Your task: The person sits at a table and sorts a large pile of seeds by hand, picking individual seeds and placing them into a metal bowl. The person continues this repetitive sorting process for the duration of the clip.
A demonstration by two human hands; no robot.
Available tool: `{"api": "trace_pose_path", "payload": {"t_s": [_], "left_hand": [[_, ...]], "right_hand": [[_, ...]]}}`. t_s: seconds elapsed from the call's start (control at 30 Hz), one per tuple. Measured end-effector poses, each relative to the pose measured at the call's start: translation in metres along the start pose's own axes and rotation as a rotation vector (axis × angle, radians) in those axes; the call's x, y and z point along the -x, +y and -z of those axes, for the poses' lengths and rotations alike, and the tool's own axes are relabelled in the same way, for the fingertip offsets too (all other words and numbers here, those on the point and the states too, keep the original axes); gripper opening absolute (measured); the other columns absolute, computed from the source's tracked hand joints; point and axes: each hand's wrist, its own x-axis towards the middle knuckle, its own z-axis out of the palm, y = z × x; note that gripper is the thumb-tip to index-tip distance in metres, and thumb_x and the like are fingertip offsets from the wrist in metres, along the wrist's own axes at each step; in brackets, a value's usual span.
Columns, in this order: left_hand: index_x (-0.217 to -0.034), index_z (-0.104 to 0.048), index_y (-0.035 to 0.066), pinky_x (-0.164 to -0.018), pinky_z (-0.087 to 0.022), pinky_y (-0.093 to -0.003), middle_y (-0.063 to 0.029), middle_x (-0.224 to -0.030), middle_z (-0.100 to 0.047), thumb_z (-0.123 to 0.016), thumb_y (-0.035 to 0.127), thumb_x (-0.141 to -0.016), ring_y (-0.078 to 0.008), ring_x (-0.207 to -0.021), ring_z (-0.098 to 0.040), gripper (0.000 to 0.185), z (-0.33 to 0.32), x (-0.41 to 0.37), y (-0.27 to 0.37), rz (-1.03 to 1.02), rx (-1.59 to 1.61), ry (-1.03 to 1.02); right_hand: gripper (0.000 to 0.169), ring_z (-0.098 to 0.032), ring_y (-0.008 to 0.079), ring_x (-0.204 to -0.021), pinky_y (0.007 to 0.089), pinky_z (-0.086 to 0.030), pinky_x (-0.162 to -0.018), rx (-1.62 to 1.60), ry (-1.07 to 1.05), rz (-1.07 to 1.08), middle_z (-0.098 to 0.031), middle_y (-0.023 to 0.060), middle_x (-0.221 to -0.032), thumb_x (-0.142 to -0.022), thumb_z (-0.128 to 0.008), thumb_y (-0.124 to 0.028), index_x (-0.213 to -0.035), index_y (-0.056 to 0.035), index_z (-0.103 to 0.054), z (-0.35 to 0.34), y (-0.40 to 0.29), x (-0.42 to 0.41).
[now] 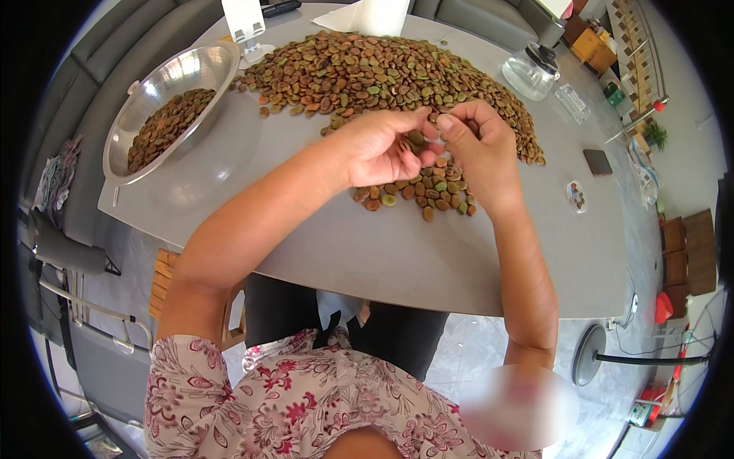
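Note:
My left hand is half curled, palm up, with dried broad beans held in its fingers. Close beside it, my right hand has thumb and forefinger pinched together, and a brown bean shows within its bent fingers. Both hands are raised over the near side of a large heap of broad beans, brown with some green and reddish ones. Below the hands a smaller loose group of beans lies on the grey table. The fingers partly hide the beans in them.
A perforated metal colander with beans stands at the left. Behind the heap are a white stand and a white paper roll. To the right are a glass pot, a clear tray, a dark flat object and a small dish.

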Motion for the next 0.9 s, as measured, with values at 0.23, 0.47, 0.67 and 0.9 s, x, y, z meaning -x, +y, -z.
{"api": "trace_pose_path", "payload": {"t_s": [0.23,0.47,0.67,0.9], "left_hand": [[-0.096,-0.053,0.002,-0.063,-0.055,-0.0292,-0.0088,-0.090,-0.057,-0.038,0.025,-0.097,-0.0170,-0.077,-0.058,0.027,-0.005,-0.006,-0.019,-0.106,0.187,-0.048],[-0.090,-0.052,-0.008,-0.054,-0.050,-0.0217,-0.0193,-0.088,-0.057,-0.048,0.008,-0.092,-0.0216,-0.077,-0.058,0.017,0.001,0.018,0.040,-0.281,0.293,-0.020],[-0.092,-0.051,-0.012,-0.057,-0.050,-0.0219,-0.0208,-0.089,-0.058,-0.048,0.007,-0.092,-0.0206,-0.077,-0.058,0.019,0.044,0.101,0.124,-0.681,0.027,0.177],[-0.091,-0.052,-0.008,-0.064,-0.053,-0.0296,-0.0160,-0.087,-0.058,-0.047,0.013,-0.095,-0.0197,-0.078,-0.058,0.022,0.132,0.217,0.157,-0.962,-0.204,0.805]], "right_hand": [[0.013,-0.057,0.0316,-0.072,0.0366,-0.048,-0.063,0.426,-0.017,0.614,-0.057,0.0138,-0.081,-0.074,-0.064,-0.001,-0.086,-0.0020,-0.060,-0.022,0.012,0.002],[0.016,-0.062,0.0168,-0.070,0.0298,-0.049,-0.066,0.375,0.146,0.214,-0.063,0.0081,-0.079,-0.086,-0.062,-0.017,-0.091,-0.0019,-0.062,0.012,0.025,-0.013],[0.019,-0.062,0.0152,-0.069,0.0288,-0.050,-0.066,0.496,0.068,0.068,-0.066,0.0077,-0.076,-0.088,-0.061,-0.021,-0.092,-0.0025,-0.063,0.029,0.056,-0.021],[0.018,-0.059,0.0250,-0.068,0.0348,-0.047,-0.064,0.554,0.016,0.170,-0.063,0.0120,-0.077,-0.086,-0.061,-0.019,-0.089,-0.0013,-0.062,0.021,0.056,-0.020]]}}
